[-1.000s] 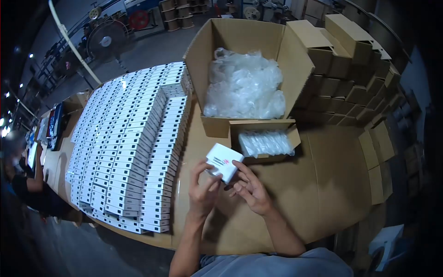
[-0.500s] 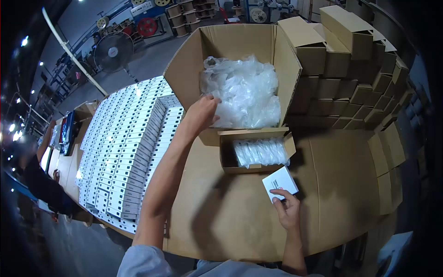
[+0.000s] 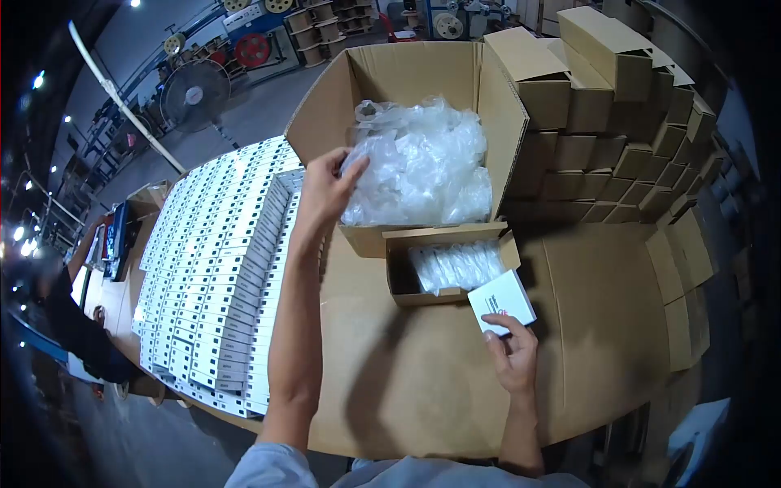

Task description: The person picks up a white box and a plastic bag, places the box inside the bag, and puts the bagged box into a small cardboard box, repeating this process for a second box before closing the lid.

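Observation:
My left hand [image 3: 332,183] is closed at the left edge of a large open carton [image 3: 321,114], pinching a clear plastic bag [image 3: 376,154]. More crumpled clear bags [image 3: 443,159] fill that carton. In my right hand [image 3: 512,358] is a small white box [image 3: 503,302] with small dark and red print on top, gripped at its near edge. Just beyond it stands a small open cardboard box [image 3: 429,299], holding a row of bagged white items [image 3: 457,264]. The white box's far corner overlaps this box in the view.
Stacked white boxes [image 3: 211,268] with dark square marks cover the table's left side. Brown cardboard boxes [image 3: 602,154] are piled at the right. Brown cardboard [image 3: 439,390] covers the table. Farther left is another person's arm [image 3: 81,252]; a fan [image 3: 194,96] stands behind.
My left hand has moved left and slightly up, drawing a clear bag toward the carton's left edge. My right hand has shifted slightly right and away from me with the white box.

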The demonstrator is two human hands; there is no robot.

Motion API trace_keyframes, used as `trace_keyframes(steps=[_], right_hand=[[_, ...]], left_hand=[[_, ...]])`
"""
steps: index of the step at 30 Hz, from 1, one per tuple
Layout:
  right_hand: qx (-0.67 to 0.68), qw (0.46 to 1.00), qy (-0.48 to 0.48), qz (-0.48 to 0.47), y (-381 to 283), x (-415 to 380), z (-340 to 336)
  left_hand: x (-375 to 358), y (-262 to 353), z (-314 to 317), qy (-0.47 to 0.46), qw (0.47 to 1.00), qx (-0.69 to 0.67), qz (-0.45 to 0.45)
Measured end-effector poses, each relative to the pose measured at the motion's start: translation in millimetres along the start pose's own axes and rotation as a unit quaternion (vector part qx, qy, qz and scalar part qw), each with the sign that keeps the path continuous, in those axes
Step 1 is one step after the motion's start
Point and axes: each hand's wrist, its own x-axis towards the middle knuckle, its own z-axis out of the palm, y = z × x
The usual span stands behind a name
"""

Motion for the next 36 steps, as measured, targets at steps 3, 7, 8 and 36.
trace_keyframes(steps=[3, 7, 8, 36], right_hand=[[-0.039, 0.992, 0.007, -0.120, -28, 4, 31], [-0.065, 0.990, -0.004, -0.125, -33, 4, 71], [-0.105, 0.987, -0.002, -0.124, -28, -2, 77], [-0.085, 0.996, -0.003, -0.009, 51, -92, 89]], left_hand=[[-102, -5, 27, 0.025, 0.986, -0.164, 0.014], [-209, -1, 57, -0.027, 0.956, -0.274, -0.099], [-231, -8, 65, -0.039, 0.950, -0.287, -0.120], [-343, -60, 63, -0.119, 0.702, -0.652, -0.260]])
